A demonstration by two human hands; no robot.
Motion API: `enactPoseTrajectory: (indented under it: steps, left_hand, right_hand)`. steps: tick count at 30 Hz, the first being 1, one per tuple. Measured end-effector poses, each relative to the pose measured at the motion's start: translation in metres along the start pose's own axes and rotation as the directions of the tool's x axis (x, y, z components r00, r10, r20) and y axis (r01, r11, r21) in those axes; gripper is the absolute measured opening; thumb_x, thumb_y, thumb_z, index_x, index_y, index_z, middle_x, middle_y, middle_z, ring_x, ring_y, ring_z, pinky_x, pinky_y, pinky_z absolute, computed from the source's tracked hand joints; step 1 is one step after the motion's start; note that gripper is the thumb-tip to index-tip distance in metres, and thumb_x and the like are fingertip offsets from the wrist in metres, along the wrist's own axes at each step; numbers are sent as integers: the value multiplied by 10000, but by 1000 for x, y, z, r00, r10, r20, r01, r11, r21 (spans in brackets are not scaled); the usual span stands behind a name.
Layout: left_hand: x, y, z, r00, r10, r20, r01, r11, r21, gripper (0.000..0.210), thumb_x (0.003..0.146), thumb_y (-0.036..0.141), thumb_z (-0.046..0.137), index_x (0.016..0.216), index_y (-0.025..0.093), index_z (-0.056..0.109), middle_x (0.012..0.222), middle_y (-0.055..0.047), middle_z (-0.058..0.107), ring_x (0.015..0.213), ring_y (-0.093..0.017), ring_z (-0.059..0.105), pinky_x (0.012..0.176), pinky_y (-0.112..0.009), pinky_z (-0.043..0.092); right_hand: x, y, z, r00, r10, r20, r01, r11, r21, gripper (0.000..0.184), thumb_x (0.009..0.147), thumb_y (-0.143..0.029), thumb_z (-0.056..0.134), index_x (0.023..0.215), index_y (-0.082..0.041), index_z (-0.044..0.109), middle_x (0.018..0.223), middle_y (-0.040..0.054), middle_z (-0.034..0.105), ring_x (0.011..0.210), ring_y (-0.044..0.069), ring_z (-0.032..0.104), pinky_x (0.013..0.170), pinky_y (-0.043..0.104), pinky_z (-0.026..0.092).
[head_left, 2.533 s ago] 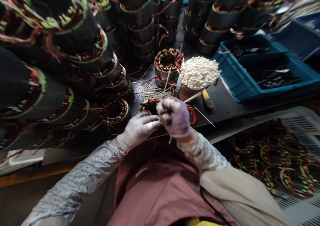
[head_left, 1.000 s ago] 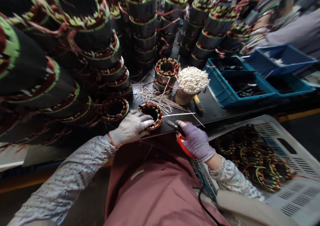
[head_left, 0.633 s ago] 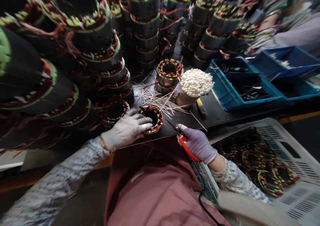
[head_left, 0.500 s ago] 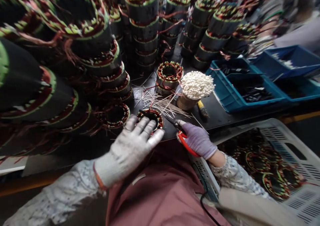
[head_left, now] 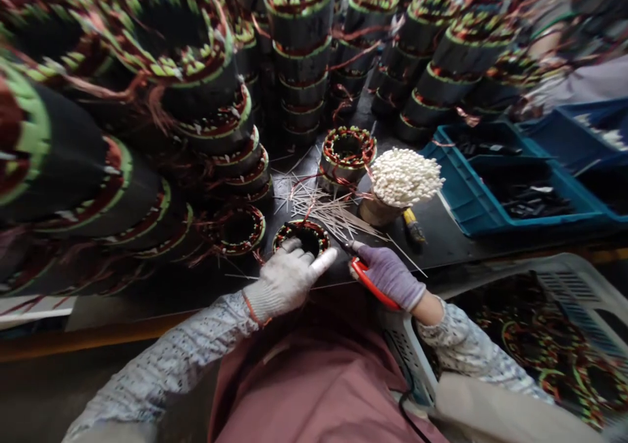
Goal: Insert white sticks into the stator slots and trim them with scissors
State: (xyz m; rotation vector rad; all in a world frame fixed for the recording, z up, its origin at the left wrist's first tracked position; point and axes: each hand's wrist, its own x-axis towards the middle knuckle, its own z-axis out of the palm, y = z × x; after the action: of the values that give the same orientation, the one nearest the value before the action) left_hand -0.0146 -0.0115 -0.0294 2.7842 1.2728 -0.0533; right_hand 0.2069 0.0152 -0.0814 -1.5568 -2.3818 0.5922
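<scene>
A small wound motor stator (head_left: 321, 232) with red windings stands at the table's front edge. My left hand (head_left: 288, 278), in a whitish glove, has its fingers bent over the near rim and into the bore, with the thumb stretched out to the right. My right hand (head_left: 392, 276), in a purple glove, is closed around red-handled pliers (head_left: 369, 281). Their dark jaws point toward the stator's right side. Thin white sticks (head_left: 324, 204) lie scattered just behind it. Another small stator (head_left: 240, 229) sits to the left.
Tall stacks of stators (head_left: 301, 57) crowd the back and left. A can of white-tipped sticks (head_left: 406, 180) stands beside a yellow-handled tool (head_left: 413, 226). Blue bins (head_left: 458, 197) hold dark parts. At lower right, a white crate (head_left: 583, 276) contains stators. Another person's arm (head_left: 569, 80) is at the far right.
My left hand has gone from lying spread over the stator to bending its fingers around the near rim. My right hand still holds the pliers; the view has shifted slightly.
</scene>
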Motion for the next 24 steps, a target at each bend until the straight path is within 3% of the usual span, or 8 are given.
enactPoseTrajectory:
  steps: [5, 9, 11, 14, 17, 21, 23, 24]
  left_hand:
    - [-15, 7, -61, 975, -219, 26, 221, 969, -109, 738, 782, 356, 610, 1442, 206, 317, 853, -31, 681, 766, -187, 634, 810, -326, 471]
    - [-36, -4, -102, 970, -221, -98, 233, 964, 132, 668, 809, 327, 584, 1429, 256, 347, 904, -47, 677, 844, -217, 633, 835, -362, 440]
    - [-43, -23, -101, 951, -286, -116, 307, 917, 257, 623, 810, 297, 584, 1402, 253, 395, 945, -70, 682, 893, -247, 631, 863, -397, 432]
    - [-49, -50, -83, 914, -405, -32, 392, 860, 326, 604, 811, 273, 577, 1390, 223, 415, 982, -97, 690, 895, -272, 637, 816, -405, 457]
    - [-47, -50, -76, 904, -428, -9, 404, 845, 350, 552, 833, 258, 544, 1371, 198, 439, 1033, -128, 688, 916, -290, 637, 801, -429, 468]
    - [-6, -26, -107, 924, -227, -307, 325, 890, 319, 363, 873, 177, 459, 1202, 260, 589, 1212, -86, 637, 1079, -264, 584, 958, -471, 395]
    - [45, -24, -119, 862, -145, -485, 271, 942, 200, 371, 891, 156, 416, 1187, 290, 595, 1201, -33, 641, 1089, -200, 570, 958, -389, 406]
    - [75, -28, -120, 836, -170, -522, 278, 951, 135, 369, 892, 169, 414, 1203, 272, 583, 1205, -37, 635, 1100, -193, 562, 948, -374, 414]
  right_hand:
    - [-22, 10, 10, 992, -8, -127, 39, 969, 243, 389, 763, -257, 551, 1138, -182, 624, 975, 80, 741, 811, 218, 711, 747, 317, 564]
    - [-36, 19, 14, 985, 11, -170, 40, 955, 293, 382, 781, -306, 544, 1137, -182, 607, 938, 72, 745, 769, 212, 715, 717, 314, 567]
    - [-41, 21, 15, 982, 16, -186, 31, 969, 246, 377, 781, -294, 551, 1142, -203, 609, 930, 60, 746, 765, 212, 713, 702, 315, 566]
    - [-45, 22, 10, 980, 23, -199, -7, 997, 81, 385, 777, -261, 563, 1154, -208, 621, 956, 67, 743, 780, 212, 710, 692, 309, 557]
    - [-43, 22, -1, 986, 98, -133, -117, 982, -147, 452, 791, -255, 568, 1236, -179, 590, 946, 100, 737, 760, 220, 705, 626, 294, 530]
    - [-30, 19, -18, 990, 139, 36, -121, 944, -306, 503, 807, -286, 586, 1297, -178, 545, 935, 119, 721, 793, 233, 694, 601, 278, 485]
    - [-22, 16, -23, 992, 100, 74, -70, 943, -327, 485, 821, -332, 589, 1287, -206, 552, 926, 114, 713, 776, 230, 686, 581, 273, 465]
    - [-18, 15, -24, 995, 79, 66, -53, 942, -330, 451, 834, -354, 580, 1262, -215, 572, 929, 115, 707, 758, 228, 682, 571, 274, 459]
